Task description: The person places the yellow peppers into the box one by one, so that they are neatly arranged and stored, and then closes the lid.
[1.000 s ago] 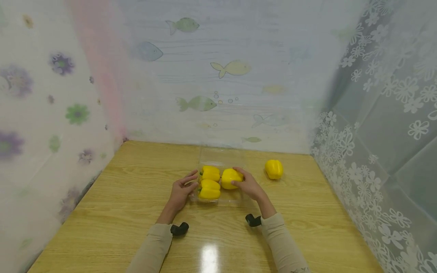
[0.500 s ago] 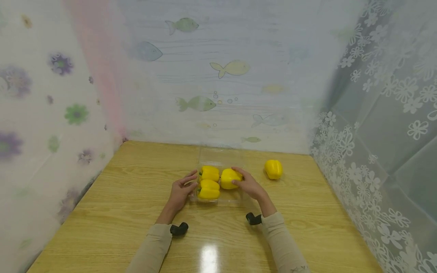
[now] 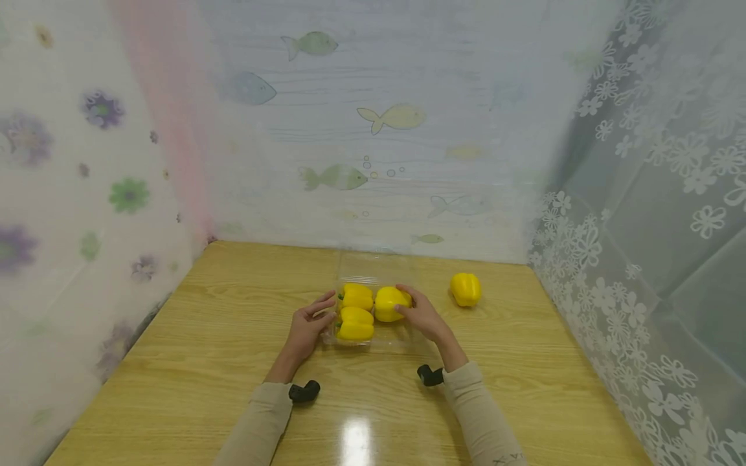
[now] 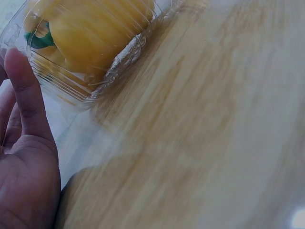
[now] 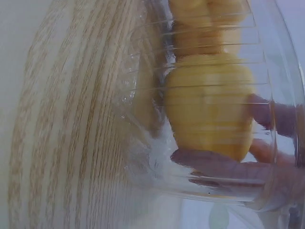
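L hand (image 3: 307,327) sits at 9 o'clock of the clear tray (image 3: 373,342), fingers fairly straight against its side wall, nothing gripped; the L wrist view shows a finger (image 4: 26,90) flat on the ribbed plastic (image 4: 86,81).

Inside the tray, L to R: a back pepper (image 3: 357,295) at 11 o'clock, a front pepper (image 3: 355,324) at 7 o'clock, and a third pepper (image 3: 391,303) at 2 o'clock. R hand (image 3: 421,315) has fingers curled round that third one, pinching it inside the tray; the R wrist view shows fingertips (image 5: 209,162) wrapped under it through the tray wall.

Progress, as a guess: approx. three quarters packed. Two peppers settled, third in place but not let go, and a loose pepper (image 3: 465,288) lies on the table (image 3: 175,362), well apart at 3 o'clock of the tray. Lid stands up at the back, not closed.

Count: 4 peppers (3 in, 1 out), 1 tray, 2 hands.
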